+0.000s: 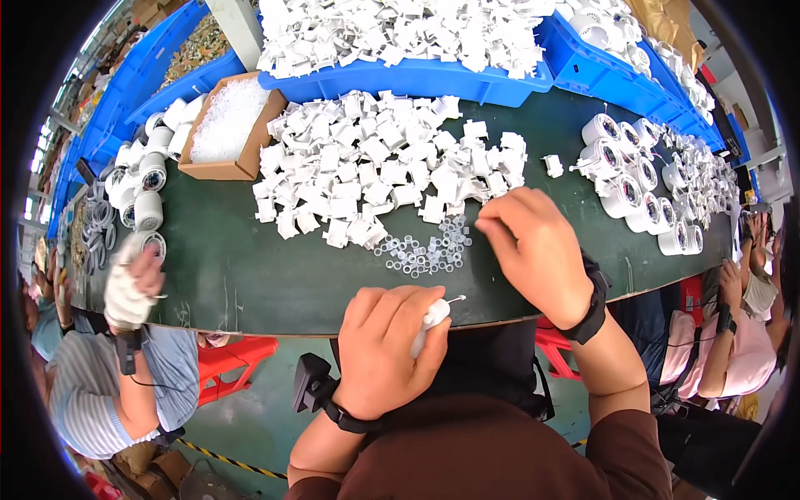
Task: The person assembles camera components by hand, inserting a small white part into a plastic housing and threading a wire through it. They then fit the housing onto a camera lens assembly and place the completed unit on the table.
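My left hand is closed round a small white plastic part at the table's near edge. A thin stem with a small tip sticks out of that part to the right; the rest is hidden in my fingers. My right hand hovers to the right of a scatter of small translucent rings. Its thumb and fingertips are pinched together, and whatever may be between them cannot be made out. Beyond the rings spreads a heap of white moulded plastic parts, with one loose part apart on the right.
A blue bin heaped with white parts stands behind. To the left are a cardboard box of clear bits and white cylinders. White round housings stand at right. A co-worker's gloved hand is at far left.
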{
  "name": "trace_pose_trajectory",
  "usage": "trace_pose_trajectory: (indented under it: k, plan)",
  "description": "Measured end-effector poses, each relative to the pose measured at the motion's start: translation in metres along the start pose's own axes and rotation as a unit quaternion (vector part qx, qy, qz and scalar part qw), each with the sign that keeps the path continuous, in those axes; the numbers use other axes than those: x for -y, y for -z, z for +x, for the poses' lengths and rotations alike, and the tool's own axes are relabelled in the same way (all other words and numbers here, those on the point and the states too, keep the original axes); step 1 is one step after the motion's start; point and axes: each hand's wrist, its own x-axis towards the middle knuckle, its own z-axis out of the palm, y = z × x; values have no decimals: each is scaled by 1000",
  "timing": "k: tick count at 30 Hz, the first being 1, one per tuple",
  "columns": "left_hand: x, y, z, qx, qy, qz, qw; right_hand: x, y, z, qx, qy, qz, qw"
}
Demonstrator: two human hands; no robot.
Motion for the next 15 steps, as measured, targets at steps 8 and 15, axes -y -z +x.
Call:
trace_pose_trajectory:
  k: [8,15]
  plan:
    - [2,-8,-5,-32,16,-28,999,1,-14,-16,72,-74,105,989]
    - [1,-8,-1,-14,6,-7,1000,-1,-21,-19,15,-23,94,995]
